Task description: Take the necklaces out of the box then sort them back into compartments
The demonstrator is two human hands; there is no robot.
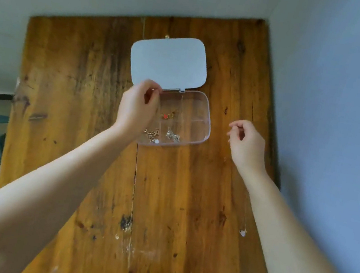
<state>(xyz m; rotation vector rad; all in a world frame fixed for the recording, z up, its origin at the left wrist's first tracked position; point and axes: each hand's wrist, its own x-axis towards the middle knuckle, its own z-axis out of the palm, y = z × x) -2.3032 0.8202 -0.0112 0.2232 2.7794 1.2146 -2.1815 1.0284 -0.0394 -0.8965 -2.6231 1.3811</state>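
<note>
A clear plastic box (207,117) with several compartments lies on the wooden table, its white lid (169,61) folded back flat. A necklace with a red pendant (166,115) sits in a middle compartment. A gold chain with a white bead (151,135) fills the front left one, and a silver chain (173,135) the one beside it. My left hand (136,108) hovers over the box's left rear corner, fingertips pinched together; nothing is visible between them. My right hand (246,144) floats right of the box, fingers loosely curled and apart, holding nothing visible.
A thin chain with a small pale pendant (242,232) lies on the table (81,103) beside my right forearm. Another fine chain with a gold bead (167,37) lies behind the lid. Walls close in behind and to the right; the table's left edge drops off.
</note>
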